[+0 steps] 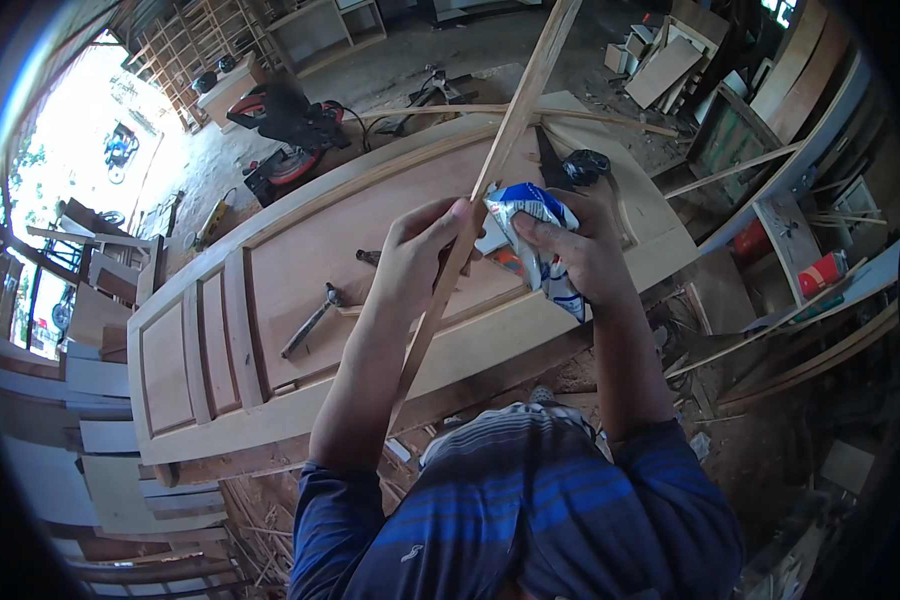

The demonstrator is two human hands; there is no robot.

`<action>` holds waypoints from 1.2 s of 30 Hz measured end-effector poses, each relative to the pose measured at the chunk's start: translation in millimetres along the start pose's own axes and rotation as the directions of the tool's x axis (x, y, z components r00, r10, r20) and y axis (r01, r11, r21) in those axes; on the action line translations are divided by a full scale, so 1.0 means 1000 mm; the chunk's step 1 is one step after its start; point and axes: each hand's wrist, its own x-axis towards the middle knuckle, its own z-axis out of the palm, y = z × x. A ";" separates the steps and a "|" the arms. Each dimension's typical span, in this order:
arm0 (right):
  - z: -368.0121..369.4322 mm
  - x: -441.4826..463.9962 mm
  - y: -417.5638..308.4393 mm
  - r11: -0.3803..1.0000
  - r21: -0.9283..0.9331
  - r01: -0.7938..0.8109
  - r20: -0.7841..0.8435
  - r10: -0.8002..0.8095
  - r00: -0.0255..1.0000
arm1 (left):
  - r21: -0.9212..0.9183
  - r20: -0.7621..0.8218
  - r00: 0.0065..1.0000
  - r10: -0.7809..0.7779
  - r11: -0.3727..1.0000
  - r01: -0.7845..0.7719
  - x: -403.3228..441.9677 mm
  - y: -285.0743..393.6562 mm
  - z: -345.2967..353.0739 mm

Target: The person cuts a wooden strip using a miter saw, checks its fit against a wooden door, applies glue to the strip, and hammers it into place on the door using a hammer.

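Note:
My left hand (425, 240) is closed around a long, thin wooden strip (530, 75), which slants from the top of the view down past my forearm. In my right hand (585, 250) is a crumpled blue and white packet (532, 205), its upper end touching or very near the strip. What the packet contains is hidden. Below both hands lies a large wooden panel door (310, 250) with raised mouldings. A hammer (312, 318) rests on the door, left of my left forearm. Beyond my right hand are a handsaw (552, 160) and a black plastic bag (585, 166).
A red and black power saw (288, 140) stands beyond the door's far edge. Wood offcuts (665, 70) are piled at the upper right. Stacked boards (110, 470) lie at the lower left, and a red container (820, 274) sits at the right. Wood scraps litter the floor.

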 end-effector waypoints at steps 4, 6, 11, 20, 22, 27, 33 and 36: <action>0.007 -0.002 0.002 0.999 -0.043 -0.013 0.040 0.014 0.999 | -0.044 -0.007 0.998 0.063 0.997 -0.063 0.016 0.016 0.009; 0.010 -0.002 0.004 0.998 -0.062 -0.019 0.067 0.023 0.997 | -0.083 -0.011 0.995 0.096 0.992 -0.096 0.026 0.022 0.012; 0.022 -0.006 0.007 0.998 -0.029 -0.056 0.107 0.059 0.993 | -0.073 -0.009 0.991 0.134 0.988 -0.134 0.043 0.043 0.022; 0.033 -0.018 0.018 0.980 -0.095 -0.173 0.162 0.187 0.969 | -0.152 -0.039 0.970 0.242 0.958 -0.245 0.073 0.085 0.050; 0.039 -0.022 0.018 0.978 -0.083 -0.189 0.151 0.200 0.968 | -0.150 0.030 0.963 0.269 0.953 -0.262 0.089 0.088 0.045; 0.042 -0.029 0.029 0.967 -0.095 -0.235 0.165 0.249 0.954 | -0.147 0.083 0.955 0.285 0.951 -0.271 0.115 0.107 0.043; 0.045 -0.039 0.049 0.967 -0.060 -0.247 0.163 0.254 0.953 | -0.193 0.014 0.968 0.249 0.951 -0.242 0.111 0.140 0.057; 0.048 -0.044 0.055 0.959 -0.088 -0.268 0.175 0.279 0.944 | -0.186 0.100 0.957 0.272 0.950 -0.251 0.119 0.148 0.051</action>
